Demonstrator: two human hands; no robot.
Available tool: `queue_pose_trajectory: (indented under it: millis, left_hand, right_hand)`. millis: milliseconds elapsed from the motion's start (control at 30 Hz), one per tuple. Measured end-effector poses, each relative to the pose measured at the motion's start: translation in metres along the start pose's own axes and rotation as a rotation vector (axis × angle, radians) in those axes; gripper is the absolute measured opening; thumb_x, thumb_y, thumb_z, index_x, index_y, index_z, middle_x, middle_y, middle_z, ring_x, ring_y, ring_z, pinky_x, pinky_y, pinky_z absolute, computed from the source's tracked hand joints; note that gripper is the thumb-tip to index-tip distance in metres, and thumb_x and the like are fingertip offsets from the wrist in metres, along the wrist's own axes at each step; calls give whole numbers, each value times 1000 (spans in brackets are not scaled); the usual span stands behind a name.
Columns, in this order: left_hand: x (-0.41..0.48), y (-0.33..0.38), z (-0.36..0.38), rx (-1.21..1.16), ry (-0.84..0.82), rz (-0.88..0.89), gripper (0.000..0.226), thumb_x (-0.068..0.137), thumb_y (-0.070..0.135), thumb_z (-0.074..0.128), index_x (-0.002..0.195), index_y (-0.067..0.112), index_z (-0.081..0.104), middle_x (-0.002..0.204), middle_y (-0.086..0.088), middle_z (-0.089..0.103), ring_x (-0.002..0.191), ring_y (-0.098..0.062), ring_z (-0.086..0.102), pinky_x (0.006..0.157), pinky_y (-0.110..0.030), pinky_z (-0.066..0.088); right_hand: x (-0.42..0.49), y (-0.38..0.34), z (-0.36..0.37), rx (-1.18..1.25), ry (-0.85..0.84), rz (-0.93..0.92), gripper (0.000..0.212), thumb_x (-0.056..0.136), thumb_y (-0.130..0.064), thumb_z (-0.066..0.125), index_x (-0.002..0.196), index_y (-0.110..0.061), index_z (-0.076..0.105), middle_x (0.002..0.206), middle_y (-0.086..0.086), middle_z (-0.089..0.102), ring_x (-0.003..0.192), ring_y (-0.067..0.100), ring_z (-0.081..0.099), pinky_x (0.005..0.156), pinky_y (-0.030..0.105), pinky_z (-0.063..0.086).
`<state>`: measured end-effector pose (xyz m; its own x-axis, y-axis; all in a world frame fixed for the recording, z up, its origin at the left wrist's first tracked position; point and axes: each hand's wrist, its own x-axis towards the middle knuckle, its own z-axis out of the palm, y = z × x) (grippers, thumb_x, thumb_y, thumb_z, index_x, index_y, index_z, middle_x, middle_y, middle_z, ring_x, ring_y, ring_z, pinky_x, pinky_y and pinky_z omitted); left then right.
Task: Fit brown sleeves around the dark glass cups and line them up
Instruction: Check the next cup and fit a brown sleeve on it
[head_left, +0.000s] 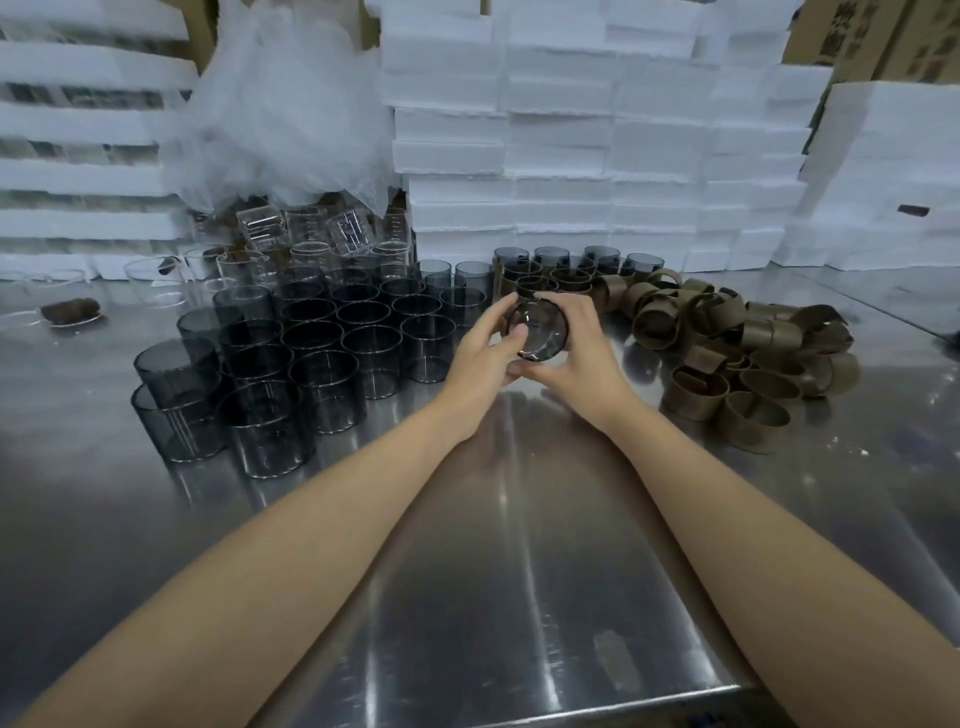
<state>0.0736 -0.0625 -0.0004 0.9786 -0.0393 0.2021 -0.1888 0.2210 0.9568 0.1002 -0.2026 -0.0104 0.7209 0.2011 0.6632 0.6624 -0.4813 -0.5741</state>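
Both hands, the left hand (485, 349) and right hand (576, 358), curl their fingers around 1 dark glass cup (537, 332), held above the tabletop (519, 519) middle, between bare cups (332, 358) and brown sleeves (737, 353).

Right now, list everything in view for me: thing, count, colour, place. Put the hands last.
Bare dark glass cups: many, smoky grey, standing grouped left of the hands.
Held dark glass cup: one, smoky grey, mouth tilted toward the camera, between both hands.
Sleeved cups: several, grey with brown bands, in rows behind the hands.
Loose brown sleeves: a heap, brown, right of the hands.
Clear glass beakers: several, clear, back left.
White foam blocks: many, white, stacked behind.
Steel table: one, silver, under everything.
Left hand: grips the held cup.
Right hand: grips the held cup.
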Motion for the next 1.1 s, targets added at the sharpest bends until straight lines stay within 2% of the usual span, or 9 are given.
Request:
queue_pose_trajectory:
  millis: [100, 167, 233, 367, 500, 633, 800, 967, 1100]
  left_hand:
    - [3, -1, -2, -75, 14, -31, 32, 98, 15, 54, 126, 31, 58, 129, -6, 62, 116, -20, 62, 93, -37, 53]
    - [4, 0, -3, -113, 32, -46, 30, 98, 19, 55, 126, 28, 60, 122, -2, 66, 108, -15, 64, 81, -31, 54]
    - [6, -1, -4, -117, 47, -45, 30, 98, 21, 55, 127, 27, 62, 121, 0, 67, 104, -12, 64, 73, -27, 54]
    - [6, -1, -5, -122, 68, -40, 24, 97, 20, 56, 116, 29, 66, 115, 0, 69, 101, -13, 66, 70, -27, 54]
    - [4, 0, -3, -98, 85, -27, 21, 98, 19, 51, 108, 30, 66, 110, 0, 69, 102, -18, 67, 67, -27, 55]
    - [2, 0, -3, -72, 70, 1, 16, 101, 22, 46, 106, 28, 61, 99, 3, 69, 92, -15, 70, 68, -29, 57]
    - [3, -2, -5, -73, 50, -2, 7, 100, 26, 51, 105, 24, 55, 99, 0, 63, 91, -16, 68, 67, -32, 57]
    - [4, -1, -5, -83, 62, -18, 29, 93, 25, 64, 117, 14, 51, 94, 1, 63, 77, -10, 70, 67, -33, 59]
    - [3, -2, -5, -60, 76, -24, 37, 89, 25, 70, 118, 16, 49, 100, -2, 63, 83, -14, 68, 70, -33, 57]
  right_hand:
    - [2, 0, -1, 9, 12, 1, 71, 64, -22, 90, 123, -29, 51, 116, -13, 45, 108, -13, 46, 95, 8, 38]
    - [2, 0, -1, 14, 8, 29, 70, 63, -21, 90, 122, -29, 53, 114, -20, 46, 108, -19, 44, 93, 2, 33]
    - [2, 0, -1, 19, 6, 55, 70, 63, -21, 90, 123, -28, 55, 115, -18, 48, 107, -21, 44, 91, 0, 32]
    - [2, 0, -2, 25, -8, 56, 73, 64, -23, 89, 128, -23, 56, 119, -11, 51, 110, -14, 47, 96, 6, 36]
    - [0, -6, -4, 35, -47, 17, 71, 67, -21, 88, 129, -17, 55, 123, -6, 54, 118, 9, 53, 103, 31, 45]
    - [-2, -10, -5, 56, -108, -4, 68, 74, -16, 84, 134, -13, 52, 129, -2, 56, 120, 9, 55, 103, 32, 45]
    - [-3, -14, -8, 71, -138, -44, 66, 75, -10, 81, 134, -15, 52, 128, -7, 54, 121, 9, 54, 99, 42, 50]
    - [-1, -13, -9, 12, -155, -139, 64, 74, -9, 82, 131, -9, 53, 127, -2, 54, 122, 14, 53, 103, 37, 46]
    - [1, -14, -9, -82, -178, -163, 64, 74, -10, 80, 133, -10, 55, 131, 4, 54, 123, 14, 50, 106, 21, 39]
